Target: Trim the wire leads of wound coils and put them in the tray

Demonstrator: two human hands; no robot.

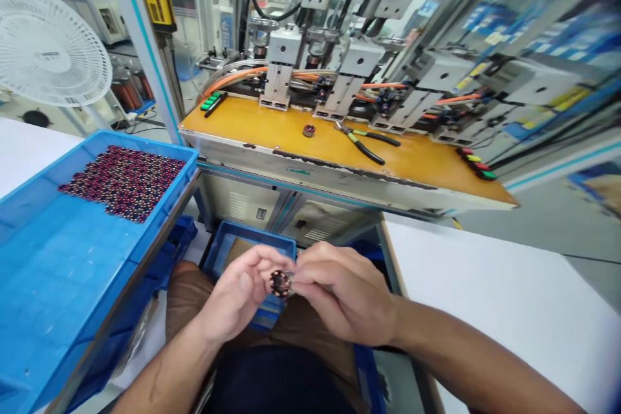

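Note:
A small round motor stator (280,283), dark with copper-coloured windings around its ring, is held over my lap. My left hand (237,294) grips it between thumb and fingers. Close against its right side, my right hand (342,291) is closed with thumb and index finger pinched together at the stator's edge. Whatever lies in that pinch is too small to make out. Another stator (309,130) stands on the yellow machine table ahead, with a pair of pliers (361,142) lying to its right.
At left, a blue tray (63,259) holds many stators (129,181) packed in rows. Machine fixtures (334,87) line the back of the yellow table (233,126). A white fan (53,45) stands far left. A white tabletop (495,291) is at right, a blue bin (252,233) below.

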